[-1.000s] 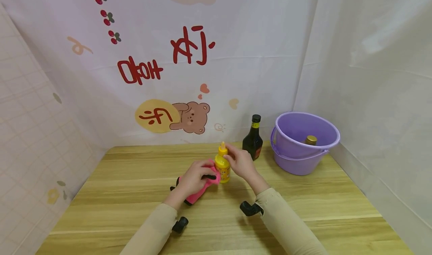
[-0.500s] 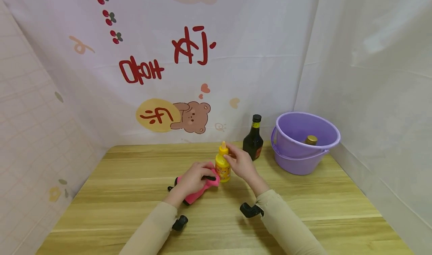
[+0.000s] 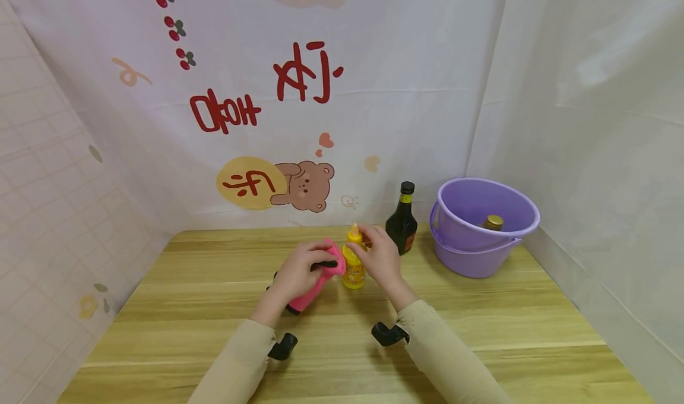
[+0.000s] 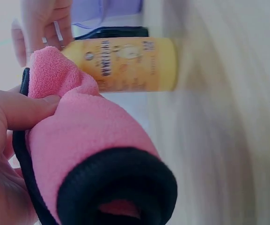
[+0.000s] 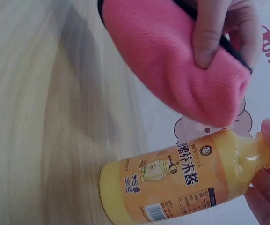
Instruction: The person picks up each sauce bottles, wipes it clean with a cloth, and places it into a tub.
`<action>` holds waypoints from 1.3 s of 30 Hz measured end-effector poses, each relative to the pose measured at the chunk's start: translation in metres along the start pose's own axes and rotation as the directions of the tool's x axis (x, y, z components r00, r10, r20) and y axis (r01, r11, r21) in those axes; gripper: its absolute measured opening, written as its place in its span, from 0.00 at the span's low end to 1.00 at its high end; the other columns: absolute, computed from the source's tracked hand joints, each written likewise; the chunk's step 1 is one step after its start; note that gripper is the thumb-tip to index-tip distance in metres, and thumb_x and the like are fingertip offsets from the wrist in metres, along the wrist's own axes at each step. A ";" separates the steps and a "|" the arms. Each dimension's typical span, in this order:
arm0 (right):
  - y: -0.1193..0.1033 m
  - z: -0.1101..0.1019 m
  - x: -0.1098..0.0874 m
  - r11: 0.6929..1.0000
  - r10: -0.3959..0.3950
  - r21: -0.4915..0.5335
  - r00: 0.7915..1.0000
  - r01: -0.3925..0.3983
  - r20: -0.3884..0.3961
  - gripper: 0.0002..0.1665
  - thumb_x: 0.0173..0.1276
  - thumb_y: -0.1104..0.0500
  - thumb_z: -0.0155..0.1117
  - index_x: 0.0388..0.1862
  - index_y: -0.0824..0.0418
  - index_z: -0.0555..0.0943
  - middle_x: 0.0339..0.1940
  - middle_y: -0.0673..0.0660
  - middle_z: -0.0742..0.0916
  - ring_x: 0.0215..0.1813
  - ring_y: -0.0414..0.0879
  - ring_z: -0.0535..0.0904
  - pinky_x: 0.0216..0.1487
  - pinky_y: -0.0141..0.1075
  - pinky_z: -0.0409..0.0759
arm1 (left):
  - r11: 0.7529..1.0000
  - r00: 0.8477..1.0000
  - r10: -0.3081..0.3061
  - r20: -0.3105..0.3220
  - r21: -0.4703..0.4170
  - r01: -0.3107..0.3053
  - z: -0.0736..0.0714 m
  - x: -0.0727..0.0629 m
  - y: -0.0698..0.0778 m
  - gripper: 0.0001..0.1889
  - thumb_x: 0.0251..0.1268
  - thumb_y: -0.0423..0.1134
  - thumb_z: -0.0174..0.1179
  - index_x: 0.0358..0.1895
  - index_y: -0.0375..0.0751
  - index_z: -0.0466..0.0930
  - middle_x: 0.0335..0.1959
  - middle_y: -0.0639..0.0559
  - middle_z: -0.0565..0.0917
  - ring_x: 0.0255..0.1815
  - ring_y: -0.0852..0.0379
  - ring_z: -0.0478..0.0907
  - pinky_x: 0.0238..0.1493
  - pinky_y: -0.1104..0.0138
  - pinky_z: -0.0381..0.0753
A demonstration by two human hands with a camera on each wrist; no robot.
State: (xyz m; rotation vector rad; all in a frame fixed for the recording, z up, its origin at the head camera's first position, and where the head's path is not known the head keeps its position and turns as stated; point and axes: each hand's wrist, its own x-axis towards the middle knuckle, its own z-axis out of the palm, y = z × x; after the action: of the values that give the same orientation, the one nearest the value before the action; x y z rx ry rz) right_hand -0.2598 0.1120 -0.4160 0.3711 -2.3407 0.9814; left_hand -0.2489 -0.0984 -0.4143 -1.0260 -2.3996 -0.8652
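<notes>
In the head view my left hand grips a pink cloth with black edging, thumb on top. Fuzzy and folded, the cloth hangs loosely below the thumb in the left wrist view. Its upper end is close beside a yellow squeeze bottle of sauce; whether they touch I cannot tell. The bottle stands upright on the table, its printed label facing the right wrist camera. My right hand pinches the bottle's neck, just under the pointed cap, from the right.
A dark glass bottle with a black cap stands behind my right hand. Farther right is a purple bucket holding something with a gold lid. The wooden table meets white printed cloth walls at the back and sides.
My left hand has risen a little and shifted slightly left, lifting the pink cloth beside the bottle's shoulder. The right hand stays at the neck and the bottle keeps its place.
</notes>
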 end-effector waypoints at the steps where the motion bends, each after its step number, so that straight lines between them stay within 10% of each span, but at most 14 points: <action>1: 0.000 0.000 0.000 1.000 0.004 0.009 1.000 -0.004 -0.005 0.24 0.60 0.55 0.76 0.54 0.63 0.83 0.43 0.57 0.83 0.41 0.49 0.83 0.45 0.39 0.85 | 1.000 1.000 -0.003 -0.010 -0.004 0.003 -0.002 0.001 0.001 0.17 0.50 0.19 0.67 0.41 0.42 0.91 0.57 0.44 0.82 0.58 0.41 0.76 0.59 0.50 0.76; 20: 0.006 -0.006 0.004 0.990 0.016 0.142 0.996 -0.029 0.092 0.22 0.65 0.65 0.68 0.58 0.68 0.81 0.50 0.64 0.86 0.48 0.55 0.85 0.51 0.46 0.83 | 0.998 0.990 0.055 -0.130 -0.008 -0.057 -0.025 0.022 0.012 0.16 0.52 0.22 0.68 0.42 0.44 0.91 0.57 0.47 0.82 0.57 0.43 0.76 0.58 0.51 0.75; 29: 0.012 -0.007 0.006 0.986 -0.001 0.167 0.992 -0.020 0.130 0.22 0.66 0.67 0.67 0.59 0.67 0.80 0.48 0.64 0.87 0.47 0.56 0.85 0.51 0.46 0.83 | 0.989 0.983 0.141 -0.119 -0.021 -0.145 -0.008 0.027 0.008 0.17 0.50 0.22 0.71 0.42 0.43 0.91 0.55 0.44 0.82 0.55 0.40 0.77 0.58 0.50 0.76; 39: 0.015 -0.007 0.005 0.979 -0.010 0.201 0.988 -0.021 0.152 0.22 0.67 0.65 0.66 0.61 0.65 0.80 0.50 0.62 0.87 0.49 0.54 0.85 0.50 0.45 0.83 | 0.997 0.996 0.070 -0.046 -0.035 -0.072 0.011 0.020 0.004 0.16 0.52 0.22 0.70 0.41 0.45 0.91 0.56 0.46 0.82 0.57 0.42 0.75 0.58 0.51 0.74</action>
State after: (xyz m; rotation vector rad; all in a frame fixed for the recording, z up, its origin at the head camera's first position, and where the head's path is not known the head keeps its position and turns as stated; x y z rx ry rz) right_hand -0.2682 0.1278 -0.4172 0.5376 -2.3834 1.2380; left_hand -0.2599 -0.0786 -0.4091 -1.0876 -2.3041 -0.9000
